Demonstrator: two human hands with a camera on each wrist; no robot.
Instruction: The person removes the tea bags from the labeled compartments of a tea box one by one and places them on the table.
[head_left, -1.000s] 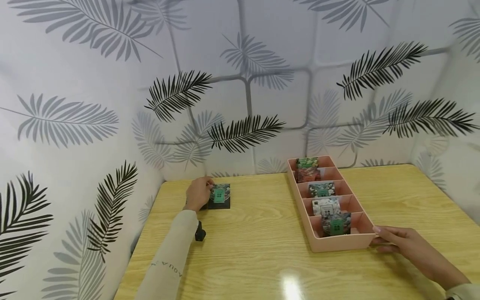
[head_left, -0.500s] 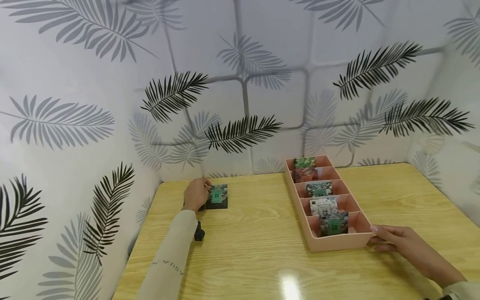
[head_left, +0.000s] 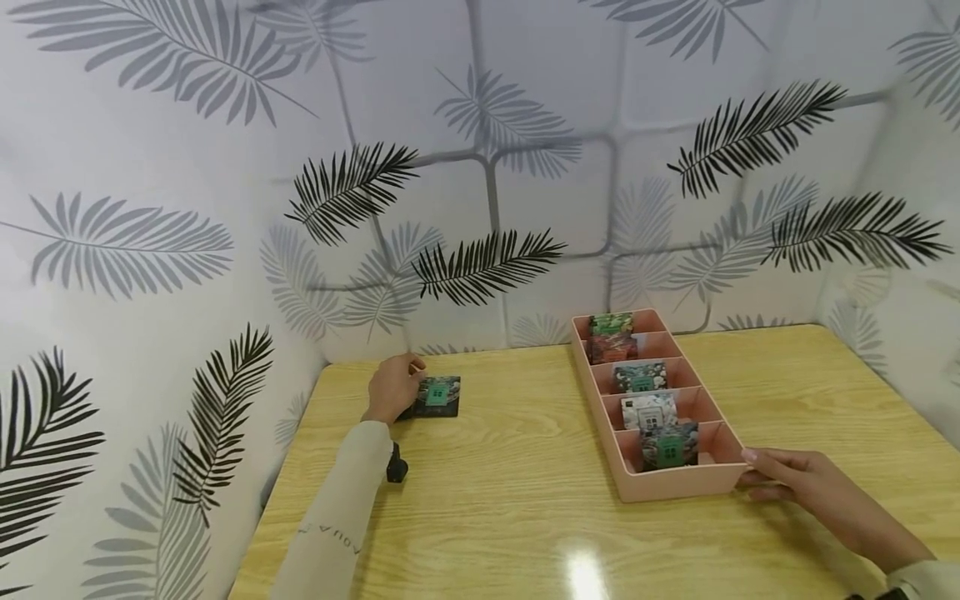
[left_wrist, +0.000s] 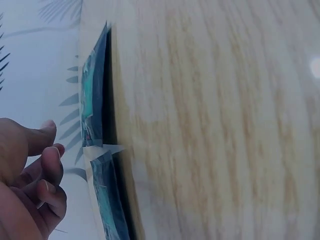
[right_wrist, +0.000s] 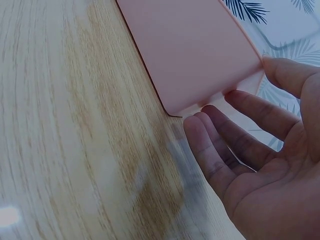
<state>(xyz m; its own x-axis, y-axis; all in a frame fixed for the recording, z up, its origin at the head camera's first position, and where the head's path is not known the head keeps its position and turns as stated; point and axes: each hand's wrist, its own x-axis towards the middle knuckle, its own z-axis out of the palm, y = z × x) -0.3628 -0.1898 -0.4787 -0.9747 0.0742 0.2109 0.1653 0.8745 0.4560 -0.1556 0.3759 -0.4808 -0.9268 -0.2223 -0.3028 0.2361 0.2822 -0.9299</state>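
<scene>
A flat dark sachet with a green label (head_left: 442, 395) lies at the table's back left, perhaps a tea bag packet. My left hand (head_left: 393, 388) is beside it. In the left wrist view, that hand's loosely curled fingers (left_wrist: 52, 165) hold nothing and stand apart from two sachets, one farther (left_wrist: 93, 95) and one nearer (left_wrist: 111, 200), with a pale strip between them. At the right, my right hand (head_left: 813, 492) grips the near corner of a pink divided box (head_left: 682, 485). Its thumb touches the rim and its fingertips touch the end wall's lower part (right_wrist: 200, 55).
Inside the box, sachets stand in a row of compartments: a green one (head_left: 611, 323), a red one (head_left: 613, 348), a white one (head_left: 648, 412) and others with green labels (head_left: 670, 450). Leaf-patterned sheeting (head_left: 525, 292) rises behind the wooden table (head_left: 517, 500).
The sachet by my left hand has tipped down from a tilt to lying flatter, and the left fingers are off it. My right hand and the box stay in place.
</scene>
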